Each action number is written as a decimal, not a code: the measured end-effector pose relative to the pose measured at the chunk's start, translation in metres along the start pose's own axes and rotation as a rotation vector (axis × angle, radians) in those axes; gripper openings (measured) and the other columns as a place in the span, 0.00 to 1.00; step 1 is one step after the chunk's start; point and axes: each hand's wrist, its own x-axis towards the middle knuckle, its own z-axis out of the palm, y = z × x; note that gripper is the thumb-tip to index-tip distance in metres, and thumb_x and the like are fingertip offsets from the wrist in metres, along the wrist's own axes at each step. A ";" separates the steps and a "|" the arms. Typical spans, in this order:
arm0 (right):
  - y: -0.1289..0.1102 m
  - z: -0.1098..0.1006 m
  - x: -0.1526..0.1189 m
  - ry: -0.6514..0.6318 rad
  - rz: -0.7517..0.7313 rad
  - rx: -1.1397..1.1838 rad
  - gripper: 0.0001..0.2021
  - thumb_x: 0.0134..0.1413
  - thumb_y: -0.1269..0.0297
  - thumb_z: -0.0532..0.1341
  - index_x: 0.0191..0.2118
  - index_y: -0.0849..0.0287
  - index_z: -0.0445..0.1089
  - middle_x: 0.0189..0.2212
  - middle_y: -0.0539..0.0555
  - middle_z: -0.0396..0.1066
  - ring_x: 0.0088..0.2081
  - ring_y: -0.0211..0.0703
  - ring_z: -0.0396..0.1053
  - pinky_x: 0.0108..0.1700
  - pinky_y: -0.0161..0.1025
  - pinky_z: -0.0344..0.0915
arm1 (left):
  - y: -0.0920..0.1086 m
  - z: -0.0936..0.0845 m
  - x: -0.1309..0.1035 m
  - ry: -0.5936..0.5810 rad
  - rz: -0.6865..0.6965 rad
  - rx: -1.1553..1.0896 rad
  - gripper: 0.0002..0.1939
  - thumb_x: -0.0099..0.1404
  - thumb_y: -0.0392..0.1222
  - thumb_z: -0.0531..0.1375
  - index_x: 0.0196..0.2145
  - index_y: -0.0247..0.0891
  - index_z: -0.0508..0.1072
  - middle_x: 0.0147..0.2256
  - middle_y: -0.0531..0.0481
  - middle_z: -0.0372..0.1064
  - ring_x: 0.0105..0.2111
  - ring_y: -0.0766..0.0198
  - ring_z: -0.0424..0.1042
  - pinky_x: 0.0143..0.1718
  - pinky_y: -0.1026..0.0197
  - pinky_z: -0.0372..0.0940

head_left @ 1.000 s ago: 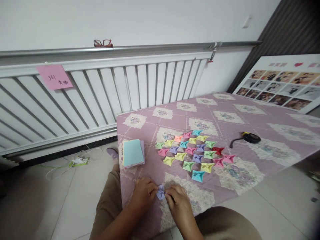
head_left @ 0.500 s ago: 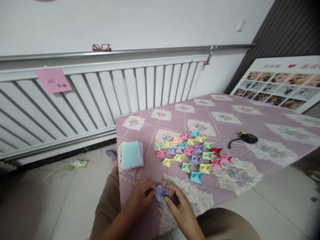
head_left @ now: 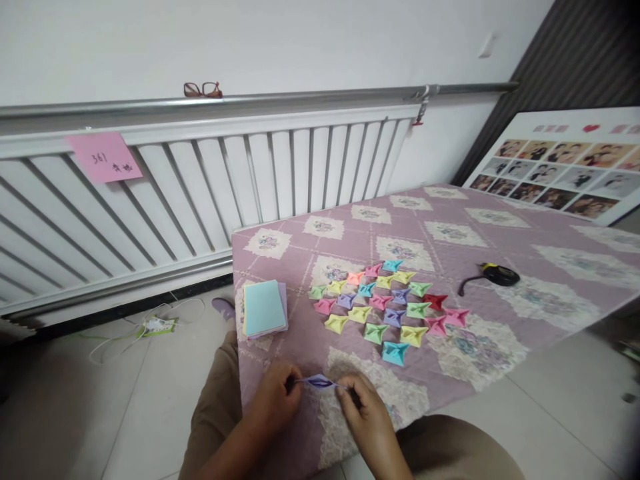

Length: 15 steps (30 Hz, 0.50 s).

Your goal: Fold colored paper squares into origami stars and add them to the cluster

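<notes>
Between my hands, close to the table's front edge, a small purple folded paper (head_left: 320, 381) is stretched out into a narrow shape. My left hand (head_left: 278, 393) pinches its left tip, and my right hand (head_left: 364, 403) pinches the right one. Beyond them, several folded paper pieces (head_left: 380, 303) in pink, yellow, green, blue, purple and red lie in rough rows. A stack of coloured paper squares (head_left: 265, 309), light blue on top, sits at the table's left side, behind my left hand.
A flowered pink cloth covers the table (head_left: 310, 267). A black object with a strap (head_left: 501, 274) lies to the right. Behind stand a white radiator (head_left: 280, 173) and a photo board (head_left: 560, 167). A power strip (head_left: 159, 326) rests on the floor.
My hands have moved slightly apart. The purple paper between them has gone from a wide, crumpled-looking shape to a long, flatter one.
</notes>
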 end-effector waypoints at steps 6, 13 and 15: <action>0.006 0.008 0.003 0.009 -0.120 -0.187 0.09 0.57 0.67 0.53 0.27 0.54 0.65 0.26 0.51 0.69 0.31 0.44 0.66 0.36 0.41 0.64 | 0.002 0.001 0.003 -0.027 0.029 0.150 0.06 0.55 0.31 0.55 0.26 0.39 0.68 0.32 0.50 0.69 0.35 0.58 0.65 0.40 0.55 0.56; 0.001 0.004 0.003 -0.060 -0.092 -0.165 0.09 0.52 0.69 0.57 0.39 0.54 0.69 0.37 0.55 0.71 0.41 0.48 0.68 0.43 0.45 0.67 | 0.007 0.001 0.002 -0.040 0.037 0.183 0.08 0.56 0.30 0.55 0.29 0.41 0.70 0.34 0.51 0.70 0.39 0.57 0.65 0.42 0.55 0.53; -0.005 0.001 0.004 -0.070 -0.081 -0.140 0.11 0.52 0.68 0.58 0.43 0.54 0.69 0.44 0.58 0.69 0.48 0.50 0.67 0.48 0.48 0.66 | 0.007 0.001 0.000 -0.031 0.047 0.173 0.09 0.55 0.29 0.55 0.30 0.41 0.71 0.34 0.51 0.70 0.39 0.57 0.65 0.43 0.55 0.52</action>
